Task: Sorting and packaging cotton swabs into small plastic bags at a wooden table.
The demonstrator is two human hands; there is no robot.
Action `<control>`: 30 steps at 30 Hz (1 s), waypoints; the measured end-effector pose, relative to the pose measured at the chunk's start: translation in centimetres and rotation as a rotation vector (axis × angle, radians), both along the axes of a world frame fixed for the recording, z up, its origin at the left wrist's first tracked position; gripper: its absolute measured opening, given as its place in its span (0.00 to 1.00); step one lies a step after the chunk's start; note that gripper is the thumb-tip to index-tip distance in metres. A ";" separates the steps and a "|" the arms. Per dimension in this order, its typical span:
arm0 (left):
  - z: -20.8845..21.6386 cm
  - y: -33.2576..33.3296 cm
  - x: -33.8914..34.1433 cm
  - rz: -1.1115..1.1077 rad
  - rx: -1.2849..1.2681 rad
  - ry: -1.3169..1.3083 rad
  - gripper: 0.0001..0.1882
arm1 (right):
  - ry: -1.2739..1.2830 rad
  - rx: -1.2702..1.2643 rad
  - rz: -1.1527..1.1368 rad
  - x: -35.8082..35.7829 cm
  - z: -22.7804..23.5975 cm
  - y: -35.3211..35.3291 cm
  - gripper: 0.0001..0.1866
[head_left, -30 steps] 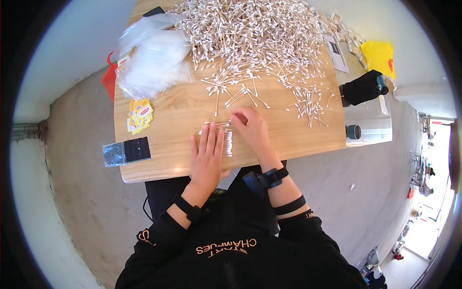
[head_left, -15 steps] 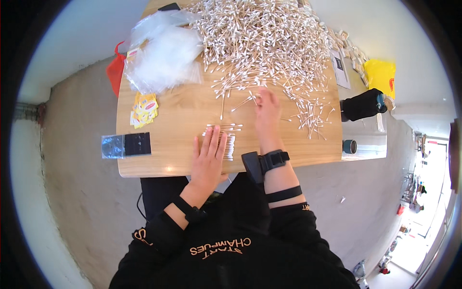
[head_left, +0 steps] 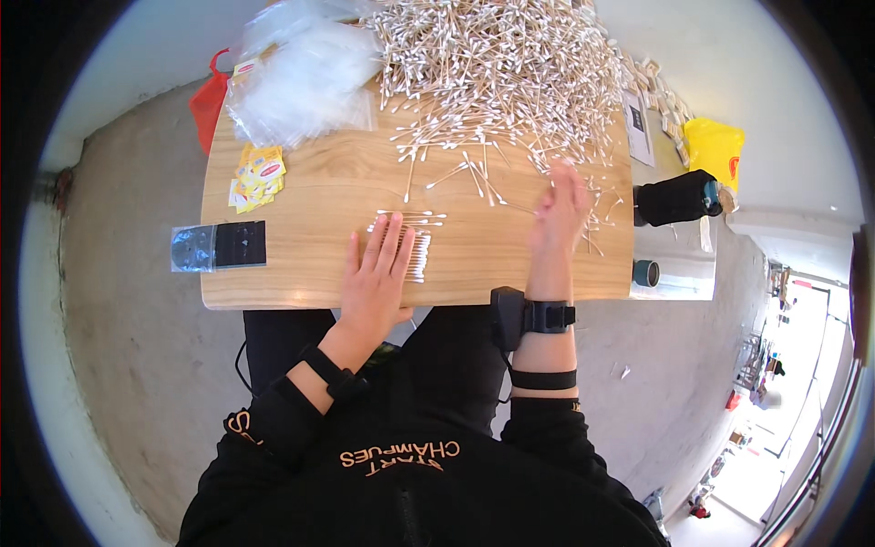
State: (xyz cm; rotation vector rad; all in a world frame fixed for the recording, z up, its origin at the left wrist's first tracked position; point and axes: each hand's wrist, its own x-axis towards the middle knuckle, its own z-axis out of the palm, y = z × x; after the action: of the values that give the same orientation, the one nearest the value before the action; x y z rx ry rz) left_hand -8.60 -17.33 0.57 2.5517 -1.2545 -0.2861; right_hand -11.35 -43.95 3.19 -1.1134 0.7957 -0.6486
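My left hand (head_left: 375, 264) lies flat with its fingers stretched over a neat row of cotton swabs (head_left: 421, 255) near the table's front edge. White tips of the row show beside the fingers; the rest is under the hand. A few swabs (head_left: 424, 219) lie crosswise just beyond the fingertips. Farther right, my right hand (head_left: 561, 219) is at the lower edge of a big heap of cotton swabs (head_left: 501, 68). Its thumb stands apart from its slightly bent fingers, and I see nothing held. Several loose swabs (head_left: 471, 173) lie between the heap and my hands.
Clear plastic bags (head_left: 305, 82) are piled at the back left of the wooden table (head_left: 301, 187). Nearer are yellow-and-white labels (head_left: 260, 178) and a clear-and-black packet (head_left: 219, 247) over the left edge. A black bottle (head_left: 679, 198) and a dark cup (head_left: 646, 273) stand at the right.
My right hand has moved right, from the middle of the heap's near edge to the scattered swabs on the right. The left hand stays on the row; the whole view has shifted slightly.
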 end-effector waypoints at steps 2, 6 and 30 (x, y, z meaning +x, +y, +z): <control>0.1 0.0 -0.1 0.004 -0.006 0.005 0.65 | 0.113 -0.258 -0.208 -0.7 -1.0 -1.3 0.19; 0.3 -0.5 -0.1 -0.009 -0.020 0.005 0.65 | 0.409 -0.705 -0.541 -3.1 -5.4 -4.6 0.17; 0.7 -0.1 0.0 0.006 0.001 0.038 0.64 | 0.847 -0.767 0.101 -4.3 -5.8 -1.5 0.11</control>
State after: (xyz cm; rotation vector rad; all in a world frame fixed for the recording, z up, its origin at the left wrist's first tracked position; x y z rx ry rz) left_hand -8.56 -17.44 1.23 2.5383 -1.2335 -0.3319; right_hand -15.67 -45.45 -2.58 -2.1887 1.2321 -0.3747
